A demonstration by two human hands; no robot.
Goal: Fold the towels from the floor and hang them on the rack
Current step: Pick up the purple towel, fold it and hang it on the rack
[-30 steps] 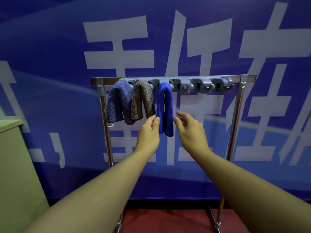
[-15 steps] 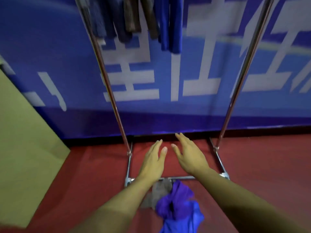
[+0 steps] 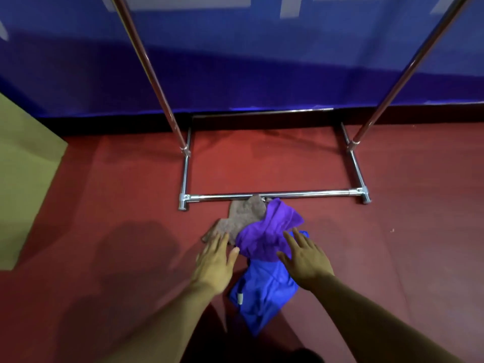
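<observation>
Three crumpled towels lie on the red floor in front of the rack's base: a brown towel (image 3: 242, 214), a purple towel (image 3: 269, 231) on top of it, and a blue towel (image 3: 262, 292) nearest me. My left hand (image 3: 216, 260) hovers open, fingers spread, just left of the purple towel. My right hand (image 3: 305, 258) is open over the seam between the purple and blue towels. Neither hand grips cloth. Only the metal rack's (image 3: 275, 194) lower frame and two uprights show; its top bar is out of view.
A blue banner wall (image 3: 248, 61) stands right behind the rack. An olive-green cabinet side (image 3: 23, 174) rises at the left. Red floor (image 3: 406, 244) extends to the right of the towels.
My view has dropped from the rack's top bar with its hung towels to the floor. Both hands have come down from the hanging blue towel to just above the pile.
</observation>
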